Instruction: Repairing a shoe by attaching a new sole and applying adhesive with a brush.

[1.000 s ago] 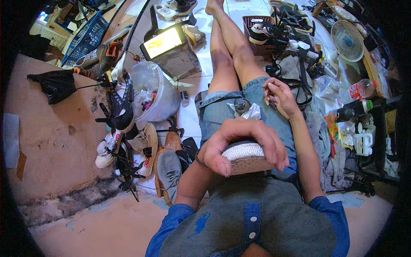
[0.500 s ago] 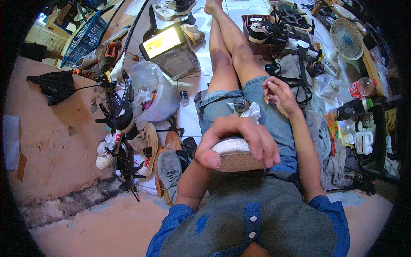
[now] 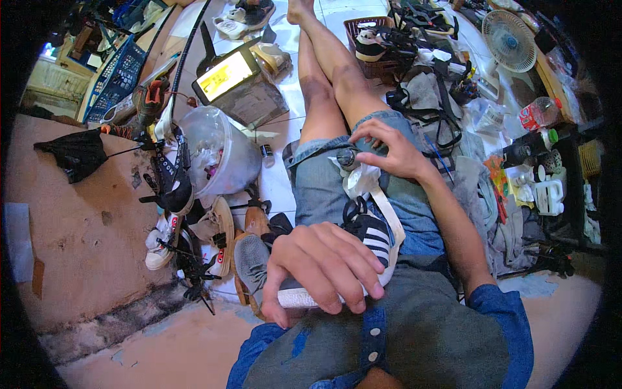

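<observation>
L hand (image 3: 324, 264) grips blk/wht striped shoe (image 3: 376, 241); R hand (image 3: 394, 152) half-curled abv shorts (image 3: 317, 188).

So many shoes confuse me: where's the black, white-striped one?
Head view: the shoe is just below centre, gripped by the left fingers, in front of the denim shorts.

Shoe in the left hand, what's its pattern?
The shoe has white stripes on black, head view.

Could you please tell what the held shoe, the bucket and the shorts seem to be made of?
Shoe: sole perhaps matt rubber, by its textured white edge; the rest is unclear.
Bucket: probably plastic, slightly glossy and translucent; contents show through.
Shorts: likely matt denim, judging by the unevenly faded blue.
</observation>
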{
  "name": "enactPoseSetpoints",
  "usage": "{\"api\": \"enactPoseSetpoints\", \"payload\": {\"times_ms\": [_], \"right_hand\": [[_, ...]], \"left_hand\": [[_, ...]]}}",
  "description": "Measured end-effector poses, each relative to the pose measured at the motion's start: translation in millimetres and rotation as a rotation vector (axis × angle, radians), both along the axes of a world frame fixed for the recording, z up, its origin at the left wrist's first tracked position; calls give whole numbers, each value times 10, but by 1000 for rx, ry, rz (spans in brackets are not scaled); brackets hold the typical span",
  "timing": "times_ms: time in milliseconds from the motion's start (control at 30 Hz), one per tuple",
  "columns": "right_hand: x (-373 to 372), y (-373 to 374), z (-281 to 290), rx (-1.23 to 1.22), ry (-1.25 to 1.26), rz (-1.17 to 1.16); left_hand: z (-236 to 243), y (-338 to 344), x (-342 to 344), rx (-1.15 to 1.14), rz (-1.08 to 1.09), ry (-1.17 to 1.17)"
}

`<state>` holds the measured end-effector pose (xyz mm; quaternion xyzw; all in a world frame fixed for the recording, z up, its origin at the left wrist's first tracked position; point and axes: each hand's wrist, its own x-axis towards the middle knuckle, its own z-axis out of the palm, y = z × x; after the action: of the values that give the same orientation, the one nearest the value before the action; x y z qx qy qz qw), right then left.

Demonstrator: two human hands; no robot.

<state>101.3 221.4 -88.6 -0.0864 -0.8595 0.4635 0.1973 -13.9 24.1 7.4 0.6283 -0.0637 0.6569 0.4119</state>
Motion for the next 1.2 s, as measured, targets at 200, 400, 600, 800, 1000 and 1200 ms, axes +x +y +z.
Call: {"api": "enactPoseSetpoints", "payload": {"times_ms": [200, 400, 600, 800, 1000, 1200], "right_hand": [[-259, -180, 136, 118, 135, 95], [-416, -205, -263, 149, -105, 56], [-351, -227, -290, 54, -116, 27], [-413, -250, -310, 71, -164, 49], [-354, -114, -224, -31, -156, 135], [-351, -137, -148, 16, -133, 165]], "left_hand": [[-25, 50, 62, -13, -13, -33], [-12, 87, 5, -7, -41, 7], [16, 133, -49, -17, -87, 34], [-16, 103, -89, -9, -102, 18], [-31, 94, -29, -7, -33, -3], [-55, 74, -28, -22, -28, -44]]}}
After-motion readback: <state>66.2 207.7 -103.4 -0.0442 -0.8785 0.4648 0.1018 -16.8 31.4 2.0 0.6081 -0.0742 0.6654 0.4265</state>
